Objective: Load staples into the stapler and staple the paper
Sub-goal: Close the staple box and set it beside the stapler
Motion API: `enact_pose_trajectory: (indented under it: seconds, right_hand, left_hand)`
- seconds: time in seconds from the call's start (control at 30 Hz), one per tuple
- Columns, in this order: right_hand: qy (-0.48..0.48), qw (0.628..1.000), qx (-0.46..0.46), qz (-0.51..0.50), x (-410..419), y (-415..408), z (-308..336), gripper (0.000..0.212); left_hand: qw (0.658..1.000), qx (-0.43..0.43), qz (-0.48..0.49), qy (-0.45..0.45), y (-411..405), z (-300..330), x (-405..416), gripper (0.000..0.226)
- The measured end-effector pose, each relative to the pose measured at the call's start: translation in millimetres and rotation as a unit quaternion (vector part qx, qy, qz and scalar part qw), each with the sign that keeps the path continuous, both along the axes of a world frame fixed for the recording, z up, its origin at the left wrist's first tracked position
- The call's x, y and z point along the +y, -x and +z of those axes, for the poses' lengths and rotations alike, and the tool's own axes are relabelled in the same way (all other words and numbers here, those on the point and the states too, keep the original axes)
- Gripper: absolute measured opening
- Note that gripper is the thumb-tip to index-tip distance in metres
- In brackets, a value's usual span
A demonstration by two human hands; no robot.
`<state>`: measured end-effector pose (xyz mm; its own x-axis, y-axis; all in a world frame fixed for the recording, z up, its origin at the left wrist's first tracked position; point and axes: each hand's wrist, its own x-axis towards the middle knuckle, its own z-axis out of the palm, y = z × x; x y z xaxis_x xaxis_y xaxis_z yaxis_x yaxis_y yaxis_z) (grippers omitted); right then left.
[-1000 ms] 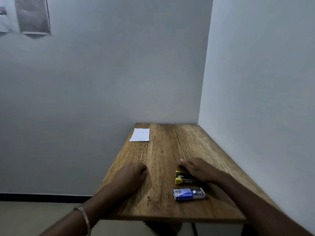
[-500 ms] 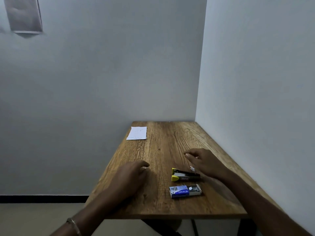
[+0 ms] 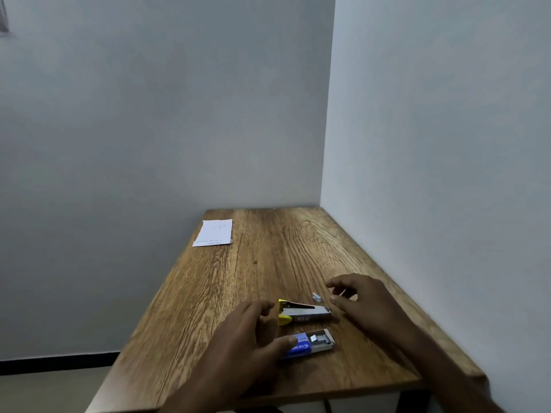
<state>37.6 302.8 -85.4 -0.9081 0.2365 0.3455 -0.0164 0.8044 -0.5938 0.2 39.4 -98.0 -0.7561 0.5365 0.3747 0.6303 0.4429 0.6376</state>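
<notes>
Early stage. Yellow & metal stapler [image 3: 304, 312] lies on wooden worktop [image 3: 268, 263] betw. both hands, unloaded as far as I can tell. Left hand [image 3: 247, 338] open, thumb touching blue cardboard staple box [image 3: 310, 344]. Right hand [image 3: 360, 302] open, empty, near loose staple strip [image 3: 316, 297]. White paper sheet [image 3: 214, 233] lies well apart, unstapled.

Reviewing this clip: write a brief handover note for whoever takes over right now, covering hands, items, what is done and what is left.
Left hand: open, empty, thumb at the blue staple box.
Right hand: open, empty, beside the stapler's rear end.
Stapler: on the wooden table, yellow tip toward the left hand.
Loose staple strip: on the table just behind the stapler.
Paper: far left corner.
Done: staple box open.
Left: load staples, staple the paper.
</notes>
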Motion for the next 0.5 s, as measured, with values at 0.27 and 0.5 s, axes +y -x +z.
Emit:
enact_pose_trajectory:
  seconds: [0.27,0.5]
  right_hand:
    - [0.014,0.997,-0.072,0.037,12,24,1,0.036]
    - [0.001,0.992,-0.096,0.079,8,39,3,0.026]
  left_hand:
    - [1.000,-0.018,-0.008,0.016,6,-4,-6,0.068]
    - [0.999,-0.002,-0.019,0.044,6,-4,-8,0.071]
